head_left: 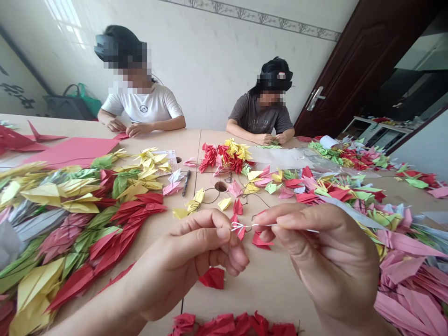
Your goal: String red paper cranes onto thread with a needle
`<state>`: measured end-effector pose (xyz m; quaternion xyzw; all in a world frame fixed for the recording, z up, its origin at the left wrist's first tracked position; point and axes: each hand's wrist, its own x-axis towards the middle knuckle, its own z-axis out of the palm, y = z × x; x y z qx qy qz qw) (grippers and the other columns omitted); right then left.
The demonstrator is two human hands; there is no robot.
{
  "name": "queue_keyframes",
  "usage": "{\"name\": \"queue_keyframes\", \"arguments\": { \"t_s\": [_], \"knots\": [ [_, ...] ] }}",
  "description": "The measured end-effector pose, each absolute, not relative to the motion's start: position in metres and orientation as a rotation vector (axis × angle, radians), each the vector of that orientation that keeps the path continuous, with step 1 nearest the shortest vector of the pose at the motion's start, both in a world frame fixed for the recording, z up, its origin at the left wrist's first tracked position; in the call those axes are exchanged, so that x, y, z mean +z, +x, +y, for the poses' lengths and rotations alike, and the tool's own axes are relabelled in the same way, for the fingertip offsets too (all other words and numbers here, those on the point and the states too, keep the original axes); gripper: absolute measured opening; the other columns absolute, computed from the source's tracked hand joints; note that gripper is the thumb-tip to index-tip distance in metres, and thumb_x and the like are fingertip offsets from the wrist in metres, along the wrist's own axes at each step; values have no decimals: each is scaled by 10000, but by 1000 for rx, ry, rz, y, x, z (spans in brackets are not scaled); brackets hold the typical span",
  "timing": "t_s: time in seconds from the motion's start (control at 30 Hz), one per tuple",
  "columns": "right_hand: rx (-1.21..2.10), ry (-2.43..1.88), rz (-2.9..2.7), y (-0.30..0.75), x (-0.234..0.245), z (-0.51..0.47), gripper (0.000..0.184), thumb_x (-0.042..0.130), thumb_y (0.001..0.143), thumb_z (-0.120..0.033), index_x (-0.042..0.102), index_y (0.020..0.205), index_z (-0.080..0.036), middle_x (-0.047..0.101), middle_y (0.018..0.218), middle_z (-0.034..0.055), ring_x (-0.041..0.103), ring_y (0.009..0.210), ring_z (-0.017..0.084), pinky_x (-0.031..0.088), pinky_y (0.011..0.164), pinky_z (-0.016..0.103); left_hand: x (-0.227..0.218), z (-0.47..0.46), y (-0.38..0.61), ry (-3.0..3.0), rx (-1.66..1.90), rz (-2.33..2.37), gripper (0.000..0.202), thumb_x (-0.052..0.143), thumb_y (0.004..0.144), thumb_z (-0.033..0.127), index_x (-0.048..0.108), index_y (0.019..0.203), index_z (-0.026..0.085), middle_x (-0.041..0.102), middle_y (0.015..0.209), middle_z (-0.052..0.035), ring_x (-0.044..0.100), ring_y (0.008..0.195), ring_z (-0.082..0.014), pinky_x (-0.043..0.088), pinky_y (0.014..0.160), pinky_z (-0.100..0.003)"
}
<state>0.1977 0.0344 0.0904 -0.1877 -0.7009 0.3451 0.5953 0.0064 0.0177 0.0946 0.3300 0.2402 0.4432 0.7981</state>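
From the head camera, a light wooden table (266,289) fills most of the view, with a seam between its tops running up from the near side past a round cable hole (220,186). Big heaps of paper cranes crowd the left side (70,233) and right side (402,261), leaving a strip of open table down the middle, beneath and ahead of the hands.

Both forearms reach in from the near side, with the hands raised over the table and facing each other. The left hand (189,256) is curled nearly shut, its thumb and forefinger pinching a small loop of white thread (238,227). The right hand (329,256) is also nearly closed, its thumb and fingertips holding a thin needle (290,227) level, pointing toward the thread. The needle's tip meets the thread in the small gap between the hands.

A red crane (262,241) lies just under the right fingers, and another (212,278) lies below the left hand. Loose dark string (210,198) curls on the table ahead of them, beside a black pen (186,183). Two other people (140,102) sit at the far edge, with their own hands on the table.
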Motion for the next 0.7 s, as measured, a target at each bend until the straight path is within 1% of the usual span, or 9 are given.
{"name": "queue_keyframes", "arguments": {
  "t_s": [0.17,0.3,0.37,0.47,0.57,0.63,0.7],
  "knots": [
    [851,-405,-1591,195,92,32,304,553,933,-28,654,1080,-275,730,1021,2,699,813,124,605,701,281,97,18,6,735,961,512,124,634,876,168,694,772,137,738,736,-53,679,700,-125,539,670,-180],
    [851,-435,-1527,196,96,30,286,551,948,-53,656,1065,-292,721,992,-7,686,846,120,589,703,268,98,19,5,756,973,527,158,604,899,179,691,774,139,731,742,-52,660,703,-117,528,673,-178],
    [859,-450,-1523,197,97,30,263,561,947,-66,659,1049,-288,712,972,-5,678,867,122,583,715,264,97,19,6,767,965,539,154,614,896,187,687,766,148,726,731,-42,654,694,-113,519,660,-172],
    [903,-479,-1524,197,99,31,220,561,951,-86,658,1025,-268,700,950,5,670,889,130,577,723,256,95,18,9,819,960,615,154,646,886,225,675,748,162,718,716,-32,649,686,-121,518,666,-191],
    [999,-485,-1513,198,101,34,183,553,961,-111,649,1014,-257,698,930,2,665,801,117,578,714,254,94,18,10,890,966,684,165,644,899,281,666,772,179,711,715,-23,640,691,-132,519,684,-220],
    [1060,-485,-1496,198,102,35,165,548,967,-126,642,1005,-255,696,910,-4,656,752,106,578,704,246,91,17,9,930,959,704,171,635,912,313,660,799,188,710,725,-14,632,698,-125,509,699,-218],
    [1102,-485,-1488,198,103,36,155,542,973,-139,634,1009,-258,693,896,-5,659,746,105,581,694,239,89,17,7,965,942,696,184,620,925,354,654,836,197,709,730,-6,624,695,-115,494,710,-212]
  ]
}}
